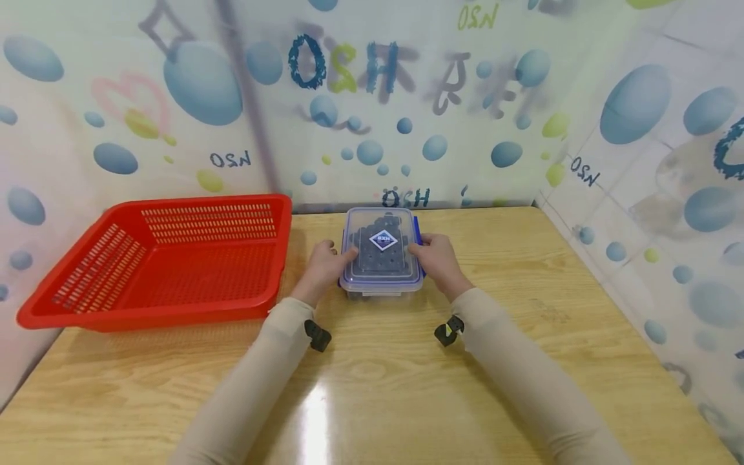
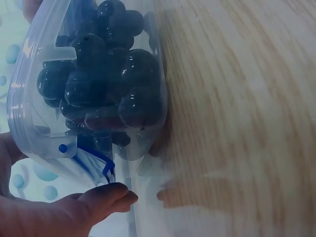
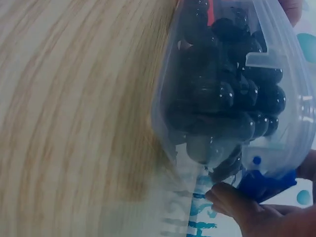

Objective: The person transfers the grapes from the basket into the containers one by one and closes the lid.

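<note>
A clear plastic food container [image 1: 382, 284] with a lid stands on the table, a diamond-shaped label [image 1: 383, 240] on its top. Dark grapes [image 2: 140, 69] fill much of it and show through the walls in both wrist views. My left hand [image 1: 327, 265] grips the left side, thumb on the lid's edge and fingers by the blue side latch [image 2: 96, 160]. On the opposite side my right hand [image 1: 437, 257] holds the container likewise, its fingers at the right blue latch [image 3: 264, 185]. Both latches appear angled away from the walls in the wrist views.
A red plastic basket [image 1: 186, 314] with slotted sides sits left of the container on the wooden table [image 1: 372, 387]. Behind the table hangs a patterned sheet [image 1: 372, 116], and a similar covering lines the right side.
</note>
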A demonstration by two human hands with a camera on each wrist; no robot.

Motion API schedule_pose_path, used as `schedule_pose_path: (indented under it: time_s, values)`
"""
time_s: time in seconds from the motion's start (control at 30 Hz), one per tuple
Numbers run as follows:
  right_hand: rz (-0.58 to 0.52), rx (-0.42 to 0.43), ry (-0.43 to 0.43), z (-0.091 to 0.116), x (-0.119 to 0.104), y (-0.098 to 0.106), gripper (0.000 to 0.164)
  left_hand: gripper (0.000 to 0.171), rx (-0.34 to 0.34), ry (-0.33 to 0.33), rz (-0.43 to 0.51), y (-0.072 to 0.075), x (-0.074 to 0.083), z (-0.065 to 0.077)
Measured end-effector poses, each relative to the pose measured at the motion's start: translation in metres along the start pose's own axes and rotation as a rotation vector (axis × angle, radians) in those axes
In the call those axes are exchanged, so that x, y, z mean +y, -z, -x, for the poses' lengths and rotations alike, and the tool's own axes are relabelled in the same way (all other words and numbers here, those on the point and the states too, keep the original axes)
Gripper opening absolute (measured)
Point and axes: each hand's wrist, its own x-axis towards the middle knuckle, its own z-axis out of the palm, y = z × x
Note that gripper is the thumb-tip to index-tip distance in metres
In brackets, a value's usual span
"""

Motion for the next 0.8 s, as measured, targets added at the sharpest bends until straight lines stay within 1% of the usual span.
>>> schedule_pose_path:
  time_s: [0.07,0.17,0.27,0.4,0.5,0.6,0.7,0.77,0.8]
  values:
    - [0.057,0.02,0.016,0.001,-0.003,-0.002,0.052,0.075,-0.005,-0.004,0.005,0.0,-0.001,0.0]
    - [0.108,0.025,0.028,0.001,-0.007,-0.002,0.051,0.075,-0.007,-0.016,0.017,-0.001,-0.003,-0.001]
    - [0.126,0.0,0.013,0.001,-0.007,-0.002,0.054,0.076,-0.005,-0.012,0.02,-0.001,-0.005,-0.002]
    - [0.13,-0.033,0.002,0.001,-0.008,0.0,0.056,0.08,0.0,0.01,0.01,-0.001,-0.005,-0.003]
    - [0.132,-0.047,-0.005,0.002,-0.01,0.0,0.056,0.081,0.006,0.002,0.005,0.0,-0.006,-0.003]
    - [0.141,-0.059,-0.021,0.003,-0.011,0.0,0.056,0.079,0.02,-0.02,-0.013,0.0,-0.008,-0.001]
    - [0.151,-0.065,-0.022,0.004,-0.012,0.0,0.054,0.078,0.057,-0.051,-0.041,-0.002,-0.008,0.002]
    - [0.156,-0.068,-0.015,0.003,-0.012,0.001,0.053,0.076,0.101,-0.096,-0.073,-0.004,-0.007,0.004]
    - [0.158,-0.066,-0.012,0.003,-0.013,0.002,0.053,0.074,0.122,-0.129,-0.088,-0.005,-0.006,0.006]
